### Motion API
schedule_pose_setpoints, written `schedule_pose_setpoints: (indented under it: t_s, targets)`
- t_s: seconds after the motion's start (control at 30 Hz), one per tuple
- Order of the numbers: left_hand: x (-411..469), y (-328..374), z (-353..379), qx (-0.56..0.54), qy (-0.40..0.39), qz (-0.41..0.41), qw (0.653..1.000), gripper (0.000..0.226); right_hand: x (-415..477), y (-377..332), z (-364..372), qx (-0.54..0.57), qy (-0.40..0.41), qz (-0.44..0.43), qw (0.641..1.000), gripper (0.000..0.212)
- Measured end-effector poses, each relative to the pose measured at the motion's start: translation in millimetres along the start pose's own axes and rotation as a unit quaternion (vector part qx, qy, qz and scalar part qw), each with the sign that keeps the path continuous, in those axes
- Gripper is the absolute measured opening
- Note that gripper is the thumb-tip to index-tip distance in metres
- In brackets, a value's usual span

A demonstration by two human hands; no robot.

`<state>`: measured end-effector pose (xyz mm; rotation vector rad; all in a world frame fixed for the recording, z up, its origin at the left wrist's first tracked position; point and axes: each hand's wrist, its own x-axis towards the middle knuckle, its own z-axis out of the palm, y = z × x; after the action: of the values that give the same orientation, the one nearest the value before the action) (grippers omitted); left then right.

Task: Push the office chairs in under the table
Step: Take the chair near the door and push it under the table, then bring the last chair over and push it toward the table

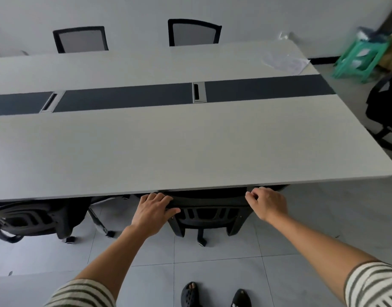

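1. Head view, grip. My left hand [154, 209] lies on the top left of the chair [209, 212] back. Its fingers are curled over the top rail and its thumb lies along the rear face. My right hand [267, 203] is curled round the top right corner. Both hands are clamped on the back and set wide apart. I judge this keeps the push square, so the casters do not swing.
2. Head view, position. The chair stands at the near edge of the table [190, 147]. Its seat is hidden beneath the top and its back sits just at the edge. I judge it is as good as home, with little travel left.
3. Head view, appearance. The chair is black. It has a slotted plastic frame across the back, a central column and casters on grey tile.
4. Head view, other seats.
   - The left chair [31, 218] is also tucked under the near edge, but turned askew.
   - The far chairs [81, 39] show only their mesh backs above the far edge.
   - The end chair [383, 107] stands apart from the table's right end. I judge it is not yet pushed in.
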<state>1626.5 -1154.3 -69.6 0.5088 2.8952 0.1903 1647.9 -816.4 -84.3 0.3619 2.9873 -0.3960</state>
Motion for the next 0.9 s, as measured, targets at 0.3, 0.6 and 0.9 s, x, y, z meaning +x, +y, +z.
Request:
schedule_pose_setpoints:
  t_s: [0.3,0.6,0.9]
  targets:
    - [-10.8,32.2,-22.0,-0.114,-0.018,0.043,0.992,0.039,-81.7,16.1,-13.3,0.172,0.024,0.007,0.985,0.021]
    - [-48.1,136.8,-21.8,-0.382,-0.199,0.035,0.902,0.009,-262.4,80.8,-47.8,0.49,0.098,0.294,0.815,0.009]
    - [-41.7,298.3,6.4,-0.391,-0.273,0.056,0.877,0.013,-393.1,205.1,-50.5,0.522,0.222,0.454,0.687,0.011]
